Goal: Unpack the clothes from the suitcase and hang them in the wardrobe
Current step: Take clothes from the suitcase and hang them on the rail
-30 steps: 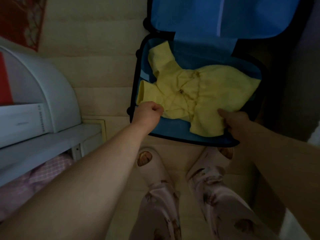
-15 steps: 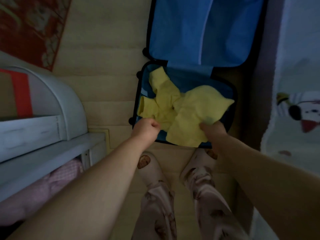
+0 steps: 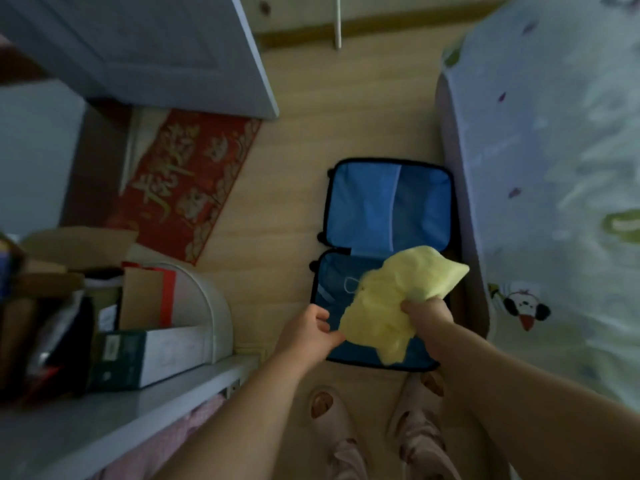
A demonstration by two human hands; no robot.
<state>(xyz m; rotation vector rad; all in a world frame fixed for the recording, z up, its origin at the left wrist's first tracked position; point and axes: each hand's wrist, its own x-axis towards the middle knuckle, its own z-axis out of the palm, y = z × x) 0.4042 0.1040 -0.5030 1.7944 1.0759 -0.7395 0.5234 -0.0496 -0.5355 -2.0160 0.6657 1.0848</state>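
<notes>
A blue suitcase (image 3: 388,206) lies open on the wooden floor, lid flat at the far side. Above its near half hangs a bunched yellow garment (image 3: 388,303). My left hand (image 3: 308,332) pinches the garment's lower left edge. My right hand (image 3: 427,311) grips the cloth from the right side. The near half under the garment shows blue lining with a small white loop. A grey wardrobe door (image 3: 166,53) stands open at the upper left.
A bed with a printed cover (image 3: 561,174) runs along the right, close to the suitcase. A grey shelf (image 3: 104,420) at the left carries boxes and a white curved case (image 3: 204,306). A red mat (image 3: 187,181) lies on the floor. My slippered feet stand near the suitcase.
Both hands have lifted the yellow garment out of the suitcase and bunched it together. My head has risen, so the suitcase looks smaller and more of the room shows.
</notes>
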